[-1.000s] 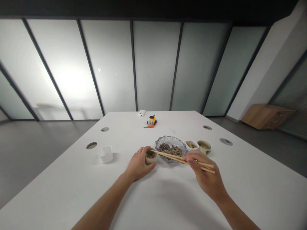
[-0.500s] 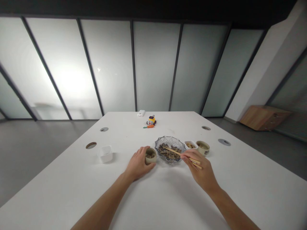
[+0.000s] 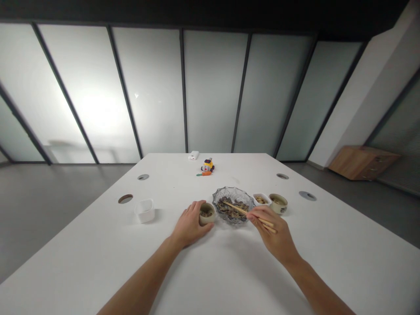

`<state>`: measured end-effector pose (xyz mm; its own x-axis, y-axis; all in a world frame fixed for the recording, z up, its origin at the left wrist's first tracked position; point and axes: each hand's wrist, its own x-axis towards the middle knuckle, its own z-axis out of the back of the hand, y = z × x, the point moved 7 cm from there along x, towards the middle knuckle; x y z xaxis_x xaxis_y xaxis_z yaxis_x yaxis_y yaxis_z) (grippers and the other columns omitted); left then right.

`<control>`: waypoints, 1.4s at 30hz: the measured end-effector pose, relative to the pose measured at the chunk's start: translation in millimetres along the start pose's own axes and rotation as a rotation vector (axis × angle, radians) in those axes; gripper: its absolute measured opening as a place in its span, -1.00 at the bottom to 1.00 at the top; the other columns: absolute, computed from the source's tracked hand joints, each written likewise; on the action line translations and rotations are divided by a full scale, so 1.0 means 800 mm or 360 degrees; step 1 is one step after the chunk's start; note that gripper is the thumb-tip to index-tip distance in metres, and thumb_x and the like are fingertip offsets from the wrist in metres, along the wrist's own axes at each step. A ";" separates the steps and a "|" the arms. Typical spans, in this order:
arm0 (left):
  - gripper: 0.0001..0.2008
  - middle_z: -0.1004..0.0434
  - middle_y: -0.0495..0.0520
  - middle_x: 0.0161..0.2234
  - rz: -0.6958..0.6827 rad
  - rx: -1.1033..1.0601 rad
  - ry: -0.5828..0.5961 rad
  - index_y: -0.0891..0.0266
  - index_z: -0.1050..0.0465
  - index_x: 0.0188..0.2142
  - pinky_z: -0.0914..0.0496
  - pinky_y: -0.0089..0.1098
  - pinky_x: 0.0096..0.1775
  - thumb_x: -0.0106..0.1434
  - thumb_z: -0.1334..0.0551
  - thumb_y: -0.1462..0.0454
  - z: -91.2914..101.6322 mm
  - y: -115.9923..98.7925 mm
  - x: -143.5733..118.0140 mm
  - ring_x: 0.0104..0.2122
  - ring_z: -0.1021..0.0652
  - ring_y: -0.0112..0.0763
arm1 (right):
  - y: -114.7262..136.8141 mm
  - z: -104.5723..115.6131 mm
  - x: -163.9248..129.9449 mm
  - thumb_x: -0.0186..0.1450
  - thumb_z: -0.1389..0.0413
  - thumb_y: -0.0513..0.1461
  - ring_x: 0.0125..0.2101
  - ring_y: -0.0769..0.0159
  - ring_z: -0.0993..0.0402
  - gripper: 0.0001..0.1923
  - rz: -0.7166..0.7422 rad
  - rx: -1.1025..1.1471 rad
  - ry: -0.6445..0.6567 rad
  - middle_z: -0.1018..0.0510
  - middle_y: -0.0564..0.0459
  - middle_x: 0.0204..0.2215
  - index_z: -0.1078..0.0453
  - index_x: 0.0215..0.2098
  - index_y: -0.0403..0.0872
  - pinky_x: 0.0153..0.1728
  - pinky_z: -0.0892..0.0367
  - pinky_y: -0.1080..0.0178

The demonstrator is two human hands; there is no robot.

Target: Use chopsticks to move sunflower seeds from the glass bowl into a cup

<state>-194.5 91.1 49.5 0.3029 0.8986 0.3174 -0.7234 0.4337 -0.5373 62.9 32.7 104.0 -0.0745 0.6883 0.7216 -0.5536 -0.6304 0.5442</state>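
Observation:
My left hand (image 3: 191, 225) is wrapped round the side of a small beige cup (image 3: 207, 219), which stands upright on the table with some dark pieces inside. Just right of the cup sits a clear glass bowl (image 3: 233, 191) holding a heap of dark striped pieces that look like sunflower seeds (image 3: 236, 213). My right hand (image 3: 271, 229) grips a pair of wooden chopsticks (image 3: 238, 209), their tips down among the seeds in the bowl. Beyond that hand stand a white dish (image 3: 261, 200) with pale pieces and a second beige cup (image 3: 278, 204).
An empty-looking white plastic container (image 3: 145, 211) stands left of my left hand. Farther back are a yellow toy vehicle (image 3: 208, 165), an orange toy carrot (image 3: 205, 173) and a white device (image 3: 194, 155). Round openings sit along both sides of the white table (image 3: 210, 280).
Almost nothing differs. My right hand still has the chopstick tips in the seeds, and the left stays on the cup; the whole view has shifted very slightly.

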 end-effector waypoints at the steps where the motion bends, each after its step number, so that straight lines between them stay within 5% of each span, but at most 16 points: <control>1: -0.33 -0.51 0.19 0.13 0.0000 0.0000 0.0000 0.10 -0.30 0.29 -0.40 -0.09 0.16 0.22 -0.42 0.18 0.000 0.000 0.000 0.13 -0.54 0.03 | 0.001 0.001 0.000 0.49 -0.17 -0.05 -0.31 0.21 -0.63 -0.70 0.0013 0.0000 -0.0012 -0.65 -0.03 -0.31 -0.64 -0.28 0.00 -0.28 -0.55 0.21; 11: -0.34 -0.50 0.21 0.14 -0.0001 0.0005 0.0008 0.13 -0.30 0.28 -0.40 -0.05 0.17 0.23 -0.41 0.17 -0.002 0.007 0.000 0.12 -0.54 0.04 | 0.017 0.022 0.004 0.49 -0.18 -0.12 -0.25 0.20 -0.63 -0.78 0.0043 0.0067 -0.0230 -0.67 -0.01 -0.28 -0.62 -0.27 0.03 -0.23 -0.52 0.21; 42: -0.33 -0.50 0.21 0.14 0.0002 0.0001 0.0009 0.17 -0.28 0.29 -0.40 -0.03 0.17 0.23 -0.41 0.18 -0.006 0.002 0.002 0.12 -0.53 0.04 | 0.018 0.004 -0.002 0.49 -0.18 -0.17 -0.33 0.25 -0.64 -0.80 0.0116 -0.0040 -0.0135 -0.65 0.01 -0.33 -0.59 -0.28 -0.01 -0.29 -0.52 0.27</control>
<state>-192.0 93.7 45.7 0.3055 0.8994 0.3126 -0.7242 0.4326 -0.5370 57.5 21.1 112.0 -0.0455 0.6075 0.7930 -0.5701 -0.6677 0.4788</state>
